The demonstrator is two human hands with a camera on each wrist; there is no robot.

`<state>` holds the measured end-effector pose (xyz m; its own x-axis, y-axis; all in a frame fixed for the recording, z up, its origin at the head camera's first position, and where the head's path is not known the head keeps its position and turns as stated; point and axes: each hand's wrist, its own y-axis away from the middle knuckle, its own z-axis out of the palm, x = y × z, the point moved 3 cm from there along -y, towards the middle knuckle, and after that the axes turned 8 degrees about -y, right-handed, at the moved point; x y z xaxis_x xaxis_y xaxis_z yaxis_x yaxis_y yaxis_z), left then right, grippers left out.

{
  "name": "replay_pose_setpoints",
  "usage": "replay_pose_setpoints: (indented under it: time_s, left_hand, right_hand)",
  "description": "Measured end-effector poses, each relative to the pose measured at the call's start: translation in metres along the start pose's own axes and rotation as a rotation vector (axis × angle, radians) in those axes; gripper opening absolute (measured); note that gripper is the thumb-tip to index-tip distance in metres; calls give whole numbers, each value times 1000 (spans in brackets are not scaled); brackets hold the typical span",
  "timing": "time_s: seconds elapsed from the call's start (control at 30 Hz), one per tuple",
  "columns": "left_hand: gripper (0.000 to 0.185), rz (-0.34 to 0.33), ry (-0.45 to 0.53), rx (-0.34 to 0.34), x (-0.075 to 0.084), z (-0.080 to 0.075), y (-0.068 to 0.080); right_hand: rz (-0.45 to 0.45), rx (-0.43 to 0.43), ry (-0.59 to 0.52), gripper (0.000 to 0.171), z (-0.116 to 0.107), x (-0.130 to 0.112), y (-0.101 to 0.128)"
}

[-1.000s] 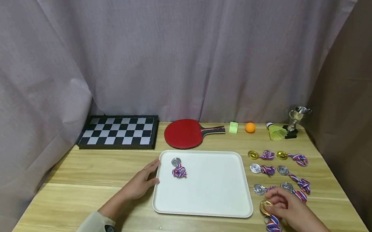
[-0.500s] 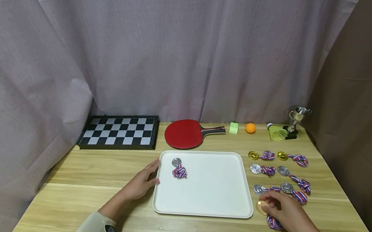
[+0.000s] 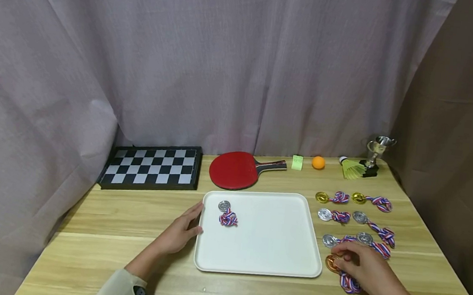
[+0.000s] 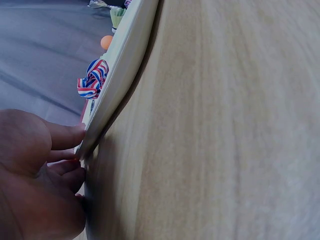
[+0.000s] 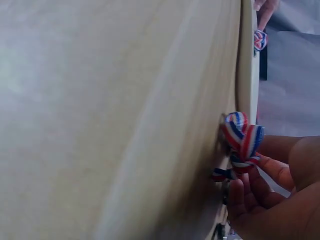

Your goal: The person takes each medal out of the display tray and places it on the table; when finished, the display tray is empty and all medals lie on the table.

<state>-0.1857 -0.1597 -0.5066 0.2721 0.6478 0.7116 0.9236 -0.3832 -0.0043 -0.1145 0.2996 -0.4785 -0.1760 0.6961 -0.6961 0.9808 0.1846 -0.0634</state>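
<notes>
In the head view my right hand (image 3: 368, 269) pinches a bronze-coloured medal (image 3: 332, 263) between thumb and fingers, just off the tray's right edge. Its knotted red, white and blue ribbon (image 5: 242, 140) hangs below the fingers. My left hand (image 3: 179, 232) rests against the left side of a white tray (image 3: 258, 272), thumb and fingertips at the rim (image 4: 117, 85). One silver medal (image 3: 224, 206) with a bunched ribbon (image 3: 228, 218) lies in the tray's upper left part. Directly behind the right hand are silver medals (image 3: 330, 241), their ribbons partly hidden by it.
Two gold medals (image 3: 322, 197) and more silver ones (image 3: 324, 214) lie right of the tray. Along the back stand a checkered board (image 3: 153, 165), a red table tennis bat (image 3: 234, 170), a green block (image 3: 297, 162), an orange ball (image 3: 318, 162), a shuttlecock (image 3: 352, 168) and a trophy cup (image 3: 375, 151).
My right hand has shifted slightly left with the pinched medal, whose face has tilted and now looks darker. The left hand and the tray have stayed in place.
</notes>
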Motion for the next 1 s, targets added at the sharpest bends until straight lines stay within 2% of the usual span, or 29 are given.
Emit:
replay_pose_setpoints:
  time_s: [0.4,0.5,0.63,0.73,1.0]
  left_hand:
    - [63,-2,3,2,0,1,0]
    - [63,-2,-2,3,0,1,0]
    - [63,0,-4,4,0,1,0]
    - [63,-2,-8,3,-1,1,0]
    - [64,-13,-8,0,1,0,0]
  right_hand:
    - [3,-38,-55,22,-4,-27,-25]
    - [5,-60,-110,21,0,-37,-36]
    - [17,-114,-211,21,11,-50,-54]
    - [12,-159,-245,20,22,-61,-70]
    - [-97,-254,-315,20,57,-88,-112]
